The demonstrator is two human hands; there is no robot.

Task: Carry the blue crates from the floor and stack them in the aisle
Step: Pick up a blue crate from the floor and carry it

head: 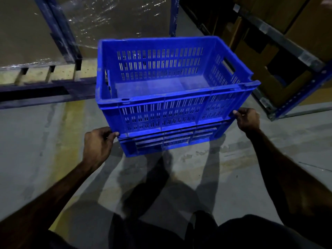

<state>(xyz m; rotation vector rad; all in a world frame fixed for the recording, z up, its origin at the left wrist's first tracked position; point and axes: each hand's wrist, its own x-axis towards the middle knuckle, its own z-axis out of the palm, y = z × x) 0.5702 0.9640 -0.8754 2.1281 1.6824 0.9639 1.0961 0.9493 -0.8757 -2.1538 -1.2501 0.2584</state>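
Head view, looking down a dim warehouse aisle. An upper blue crate (168, 81), open-topped with slotted walls and nothing visible inside, sits on a lower blue crate (172, 142), of which only the near wall and its top rim show; the rest lies hidden beneath the upper one. Whether the lower crate rests on the grey concrete floor (36, 141) or is held just above it cannot be told, since its base edge merges with dark shadows. The left hand (98, 144) grips the near left corner where the two crates meet, fingers curled onto the edge; the right hand (248, 119) grips the near right corner likewise, its fingertips hidden behind the crate wall. Both forearms run out of frame at the bottom corners. A faded yellow floor line (71, 126) passes left of the stack. Blue racking (59, 33) with a shrink-wrapped pallet load (116, 17) stands behind at left; cardboard boxes (269, 20) on shelving at right are blurred and cut off.
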